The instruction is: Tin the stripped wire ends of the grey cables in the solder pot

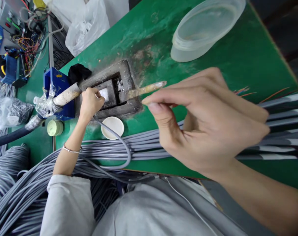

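My left hand (90, 101) is closed over the left part of a grimy, dark rectangular pot (135, 105) set in the table. A grey cable (125, 147) loops up to it and appears gripped in the fingers; the cable's end is hidden. Beside those fingers, a small white piece (104, 94) sits on a grey block (112, 98) inside the pot. Shiny silvery bits (120, 86) show in the pot's opening. My right hand (205, 121) is nearer the camera, thumb and forefinger pinched; anything between them is hidden. Just beyond its fingertips, a stained flat stick (149, 88) lies across the pot's rim.
A bundle of grey cables (144, 141) runs along the table's front. Around the pot are a white lid (112, 127), a pale green jar (55, 127), a taped pipe (66, 95), a blue bin (58, 78) and a black cloth (78, 72). A clear tub (188, 54) stands behind.
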Demonstrator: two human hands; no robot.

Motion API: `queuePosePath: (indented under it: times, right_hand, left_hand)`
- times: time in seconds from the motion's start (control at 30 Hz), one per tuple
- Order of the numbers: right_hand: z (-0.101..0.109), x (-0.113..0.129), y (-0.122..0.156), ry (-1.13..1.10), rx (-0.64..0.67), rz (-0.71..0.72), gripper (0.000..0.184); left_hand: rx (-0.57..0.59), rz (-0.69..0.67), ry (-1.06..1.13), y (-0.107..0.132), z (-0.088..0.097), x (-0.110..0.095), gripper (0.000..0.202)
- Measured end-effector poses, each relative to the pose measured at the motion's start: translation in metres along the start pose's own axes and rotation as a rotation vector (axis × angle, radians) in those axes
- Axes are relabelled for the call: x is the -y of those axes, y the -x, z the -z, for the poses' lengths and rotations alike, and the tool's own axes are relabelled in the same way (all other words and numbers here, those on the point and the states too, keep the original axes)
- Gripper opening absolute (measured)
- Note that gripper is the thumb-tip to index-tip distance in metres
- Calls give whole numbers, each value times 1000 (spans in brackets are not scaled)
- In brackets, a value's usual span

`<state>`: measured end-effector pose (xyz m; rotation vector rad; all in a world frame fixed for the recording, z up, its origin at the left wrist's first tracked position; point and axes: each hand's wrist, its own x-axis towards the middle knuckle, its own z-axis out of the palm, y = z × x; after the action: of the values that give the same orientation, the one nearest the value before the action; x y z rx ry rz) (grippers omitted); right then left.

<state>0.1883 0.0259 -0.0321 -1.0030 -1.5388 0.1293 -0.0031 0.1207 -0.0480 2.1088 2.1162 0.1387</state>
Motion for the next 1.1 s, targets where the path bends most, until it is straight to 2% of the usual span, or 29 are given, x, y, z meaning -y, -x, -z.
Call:
queuePosePath:
  times: [0.1, 0.17, 0.37, 0.5, 0.73, 0.97, 1.03, 1.1]
  right_hand:
    - [1, -1, -1, 21, 21, -2, 18]
    - [2, -2, -2, 26, 32, 6, 18]
    - [1, 0, -1, -45, -7, -10, 20]
    - [-2, 1, 1, -100, -19, -35, 17]
    - [-6, -1, 3, -139, -17, -16, 14]
    - [-10, 0, 5, -184, -37, -29, 13]
    - [-9, -1, 2, -193, -42, -15, 12]
    - [-2, -2, -4, -212, -40, -15, 11]
  left_hand:
    - [-37, -16, 82, 7, 5, -2, 11]
    - [-52, -25, 218, 18, 14, -5, 13]
    - [-70, 19, 820, 71, 41, -17, 20]
    - [-109, 33, 1038, 102, 49, -22, 25]
    - [-79, 84, 1271, 135, 52, -28, 29]
    - [-124, 96, 1367, 156, 57, -35, 25]
    - [-132, 88, 1392, 165, 56, -42, 25]
    - [-101, 65, 1414, 177, 46, -55, 26]
